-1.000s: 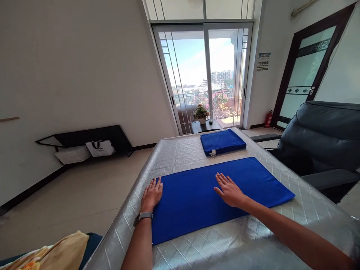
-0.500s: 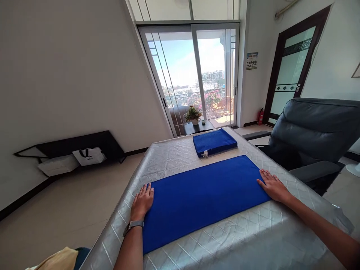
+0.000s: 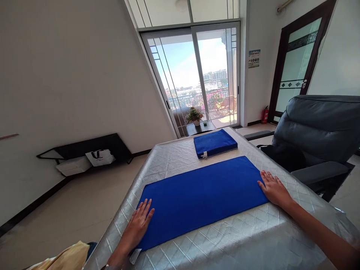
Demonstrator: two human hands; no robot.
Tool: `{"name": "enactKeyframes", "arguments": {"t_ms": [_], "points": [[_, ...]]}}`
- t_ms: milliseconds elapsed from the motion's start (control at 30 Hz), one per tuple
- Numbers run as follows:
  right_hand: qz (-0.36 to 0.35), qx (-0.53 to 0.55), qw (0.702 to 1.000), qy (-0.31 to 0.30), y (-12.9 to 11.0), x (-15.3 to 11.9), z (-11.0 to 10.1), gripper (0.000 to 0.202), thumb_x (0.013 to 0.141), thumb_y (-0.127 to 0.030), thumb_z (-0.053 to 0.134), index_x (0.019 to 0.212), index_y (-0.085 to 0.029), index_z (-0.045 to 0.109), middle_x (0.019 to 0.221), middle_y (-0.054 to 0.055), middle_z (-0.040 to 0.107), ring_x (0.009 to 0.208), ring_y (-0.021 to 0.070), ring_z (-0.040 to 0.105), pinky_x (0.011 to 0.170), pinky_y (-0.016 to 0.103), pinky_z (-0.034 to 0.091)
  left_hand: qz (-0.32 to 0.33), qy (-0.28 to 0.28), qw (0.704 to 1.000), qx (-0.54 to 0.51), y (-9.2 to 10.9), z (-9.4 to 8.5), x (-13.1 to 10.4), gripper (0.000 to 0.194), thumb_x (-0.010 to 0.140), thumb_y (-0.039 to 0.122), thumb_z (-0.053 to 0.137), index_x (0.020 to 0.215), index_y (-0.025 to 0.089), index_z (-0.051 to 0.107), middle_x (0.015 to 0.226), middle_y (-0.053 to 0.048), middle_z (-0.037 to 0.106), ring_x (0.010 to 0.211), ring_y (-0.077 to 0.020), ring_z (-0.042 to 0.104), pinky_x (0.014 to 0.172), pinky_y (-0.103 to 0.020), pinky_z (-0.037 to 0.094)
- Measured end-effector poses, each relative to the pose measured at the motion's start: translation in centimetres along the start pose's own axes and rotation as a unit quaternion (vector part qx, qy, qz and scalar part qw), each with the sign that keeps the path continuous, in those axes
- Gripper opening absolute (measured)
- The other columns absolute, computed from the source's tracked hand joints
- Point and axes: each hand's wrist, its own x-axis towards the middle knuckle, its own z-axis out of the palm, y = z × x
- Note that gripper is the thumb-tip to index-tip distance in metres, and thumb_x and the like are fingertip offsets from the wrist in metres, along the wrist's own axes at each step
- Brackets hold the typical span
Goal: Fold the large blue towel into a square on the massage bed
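A blue cloth [image 3: 205,195] lies spread flat across the table, with a small white tag [image 3: 135,256] at its near left corner. My left hand [image 3: 138,224] rests flat on the cloth's left end, fingers stretched and a little apart. On the right end, my right hand [image 3: 274,188] lies with its fingers extended over the cloth's edge and partly on the table cover. Beyond the spread cloth sits a neat stack of folded blue cloths [image 3: 216,143], also with a white tag at its near edge.
The table wears a silvery quilted cover [image 3: 242,228]. A dark armchair [image 3: 317,131] stands close on the right. Behind the table is a small dark table with a potted plant [image 3: 195,116]. Bags [image 3: 99,157] rest on a black rack at left; yellowish fabric [image 3: 71,257] lies at lower left.
My left hand has slid down the cloth's left end towards me, uncovering the far left corner and the white tag. My right hand has stayed nearly in place. The view has shifted slightly.
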Motion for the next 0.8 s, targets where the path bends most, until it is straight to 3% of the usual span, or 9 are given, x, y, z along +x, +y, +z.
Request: {"name": "enactKeyframes", "arguments": {"t_ms": [100, 167, 300, 400, 500, 633, 733, 800], "points": [[-0.013, -0.014, 0.999, 0.041, 0.0, -0.3, 0.2, 0.071, 0.1, -0.045, 0.02, 0.159, -0.008, 0.035, 0.165, 0.009, 0.032, 0.154, 0.0279, 0.023, 0.126, 0.051, 0.017, 0.032, 0.001, 0.999, 0.034, 0.5, 0.7, -4.7, 0.064, 0.103, 0.051, 0.023, 0.159, 0.022, 0.032, 0.166, -0.008, 0.032, 0.155, -0.0279, 0.023, 0.122, -0.055, 0.029], [-0.022, -0.027, 0.998, 0.061, 0.2, -0.4, 0.2, 0.069, 0.1, -0.042, 0.02, 0.157, -0.008, 0.039, 0.164, 0.01, 0.035, 0.153, 0.0286, 0.026, 0.125, 0.051, 0.018, 0.026, 0.003, 0.998, 0.055, 1.0, 0.6, -6.2, 0.064, 0.103, 0.052, 0.023, 0.16, 0.022, 0.029, 0.166, -0.007, 0.032, 0.156, -0.0277, 0.022, 0.122, -0.054, 0.029], [-0.03, -0.048, 0.994, 0.092, 0.2, -0.5, -0.1, 0.065, 0.099, -0.035, 0.02, 0.153, -0.007, 0.046, 0.161, 0.012, 0.04, 0.151, 0.03, 0.031, 0.124, 0.053, 0.019, 0.004, 0.009, 0.997, 0.073, 1.6, 0.1, -6.4, 0.064, 0.104, 0.05, 0.021, 0.16, 0.02, 0.026, 0.166, -0.008, 0.032, 0.155, -0.0273, 0.025, 0.122, -0.053, 0.031], [-0.049, -0.048, 0.993, 0.091, -2.3, -0.7, -1.1, 0.063, 0.099, -0.028, 0.02, 0.15, -0.008, 0.05, 0.159, 0.013, 0.043, 0.151, 0.0296, 0.032, 0.124, 0.054, 0.019, 0.029, 0.023, 0.995, 0.09, 1.3, 0.4, -6.3, 0.061, 0.104, 0.048, 0.022, 0.158, 0.022, 0.036, 0.164, -0.007, 0.037, 0.153, -0.0275, 0.029, 0.121, -0.052, 0.032], [-0.118, 0.004, 0.992, 0.039, -8.7, -1.2, -3.2, 0.061, 0.101, -0.033, 0.021, 0.154, -0.015, 0.045, 0.161, 0.01, 0.04, 0.152, 0.0261, 0.031, 0.124, 0.051, 0.022, 0.062, 0.032, 0.993, 0.099, 0.7, 0.8, -6.5, 0.058, 0.103, 0.046, 0.026, 0.154, 0.024, 0.046, 0.162, -0.007, 0.042, 0.152, -0.0274, 0.032, 0.121, -0.051, 0.032], [-0.249, 0.13, 0.958, -0.063, -20.6, -1.9, -6.2, 0.07, 0.104, -0.056, 0.016, 0.162, -0.019, 0.029, 0.167, 0.006, 0.025, 0.155, 0.0245, 0.02, 0.126, 0.048, 0.017, 0.05, 0.009, 0.995, 0.089, 1.1, 0.3, -6.5, 0.056, 0.102, 0.04, 0.027, 0.151, 0.025, 0.05, 0.163, -0.006, 0.04, 0.153, -0.029, 0.03, 0.121, -0.053, 0.03], [-0.315, 0.202, 0.921, -0.108, -28.4, -1.3, -6.9, 0.076, 0.103, -0.061, 0.015, 0.163, -0.015, 0.023, 0.169, 0.008, 0.018, 0.157, 0.0249, 0.014, 0.127, 0.048, 0.012, 0.027, -0.016, 0.997, 0.073, 1.9, -0.3, -6.3, 0.056, 0.101, 0.037, 0.026, 0.149, 0.024, 0.054, 0.165, -0.005, 0.036, 0.154, -0.0297, 0.027, 0.123, -0.053, 0.026], [-0.317, 0.224, 0.913, -0.127, -31.7, -0.4, -6.4, 0.077, 0.103, -0.062, 0.015, 0.163, -0.015, 0.023, 0.169, 0.01, 0.017, 0.157, 0.0257, 0.012, 0.127, 0.049, 0.011, 0.016, -0.019, 0.998, 0.063, 2.1, -0.4, -6.2, 0.056, 0.101, 0.036, 0.027, 0.148, 0.024, 0.055, 0.165, -0.005, 0.036, 0.154, -0.0293, 0.026, 0.124, -0.054, 0.024]]}}
